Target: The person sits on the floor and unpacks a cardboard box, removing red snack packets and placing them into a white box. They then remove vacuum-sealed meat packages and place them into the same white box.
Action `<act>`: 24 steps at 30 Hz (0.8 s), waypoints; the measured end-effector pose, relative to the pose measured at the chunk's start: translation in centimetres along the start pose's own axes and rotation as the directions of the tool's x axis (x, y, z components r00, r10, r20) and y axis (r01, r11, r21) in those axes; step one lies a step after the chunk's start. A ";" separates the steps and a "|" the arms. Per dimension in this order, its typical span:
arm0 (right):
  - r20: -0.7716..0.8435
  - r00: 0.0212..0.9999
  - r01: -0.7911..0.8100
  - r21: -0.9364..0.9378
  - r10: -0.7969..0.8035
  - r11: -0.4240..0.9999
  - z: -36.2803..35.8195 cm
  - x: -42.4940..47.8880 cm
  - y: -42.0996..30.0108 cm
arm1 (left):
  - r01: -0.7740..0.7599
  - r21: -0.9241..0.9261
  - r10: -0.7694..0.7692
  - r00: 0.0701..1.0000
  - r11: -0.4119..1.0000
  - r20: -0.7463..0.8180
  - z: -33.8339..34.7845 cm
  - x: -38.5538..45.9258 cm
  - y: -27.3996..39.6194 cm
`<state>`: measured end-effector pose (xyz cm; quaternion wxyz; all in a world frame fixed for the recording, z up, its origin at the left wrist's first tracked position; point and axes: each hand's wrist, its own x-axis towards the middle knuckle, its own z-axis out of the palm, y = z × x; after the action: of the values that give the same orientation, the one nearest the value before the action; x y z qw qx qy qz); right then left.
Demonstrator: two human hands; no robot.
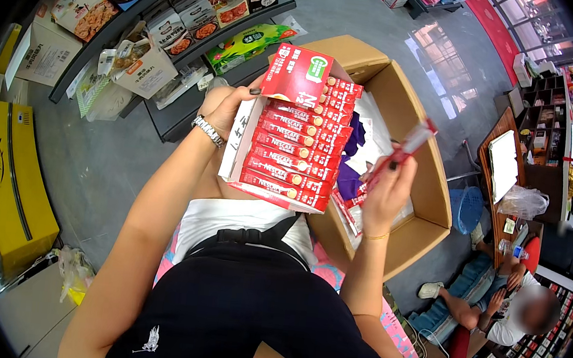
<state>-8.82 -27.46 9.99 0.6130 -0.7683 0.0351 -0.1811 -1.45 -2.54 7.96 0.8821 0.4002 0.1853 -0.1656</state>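
My left hand [232, 107] grips the far left side of a red and white Nescafé carton [297, 68], which is tilted over my lap. Several red coffee stick sachets [281, 150] lie side by side in the carton, their ends at its right edge. To the right, my right hand [392, 184] pinches a red stick sachet [414, 137], blurred, above an open cardboard box [427, 192]. Inside that box I see purple cloth [351, 182], white wrapping and more red sachets [350, 206], partly hidden behind my right hand and the carton.
Shelves of packaged food [188, 19] stand at the upper left, with a yellow box [19, 189] below them. On the right are a wooden table [499, 142], a blue basket [464, 209] and a seated person [506, 314]. A plastic bag [73, 272] lies at lower left.
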 end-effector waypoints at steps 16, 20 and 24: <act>0.156 0.987 0.079 -0.251 -0.040 0.965 0.4 -0.8 2.4 | -0.091 0.207 0.093 0.996 0.974 -0.004 0.5 -1.2 0.9; 0.136 0.979 -0.105 -0.311 0.153 0.945 0.0 -1.2 2.5 | -0.050 0.152 0.046 0.998 0.987 0.030 0.4 -1.3 1.1; -0.068 0.982 -0.190 -0.292 0.177 0.937 -2.3 0.1 6.0 | -0.082 0.167 0.076 0.996 0.982 0.044 0.1 -1.0 0.7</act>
<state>-8.48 -31.14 4.70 0.5039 -0.8412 0.1458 -0.1314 -1.99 -1.99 8.96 0.8541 0.4775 0.1382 -0.1528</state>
